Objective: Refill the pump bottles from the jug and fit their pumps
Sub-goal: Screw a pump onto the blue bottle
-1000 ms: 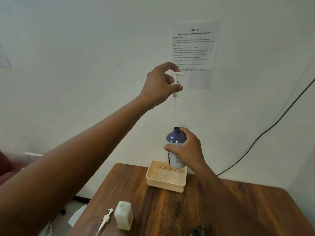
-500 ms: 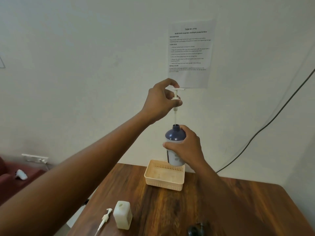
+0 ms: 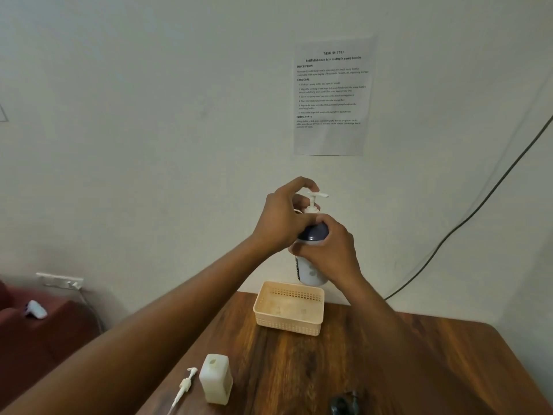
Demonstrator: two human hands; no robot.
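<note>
Fitting the pump: my right hand [image 3: 332, 250] grips the blue-topped bottle [image 3: 311, 265] in the air above the basket [image 3: 288, 310], my left hand [image 3: 281, 220] pinches the pump [image 3: 312, 203] collar at its neck. Next, I'd say: twist it tight, then the square bottle [image 3: 215, 378] and spare pump [image 3: 185, 384].

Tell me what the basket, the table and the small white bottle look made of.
Basket: looks like moulded plastic, matte beige, with rows of small regular holes in its walls.
Table: wood or wood veneer, which of the two I cannot tell; brown streaked grain with a slight sheen.
Small white bottle: likely plastic, milky and semi-translucent, with soft rounded edges.
</note>
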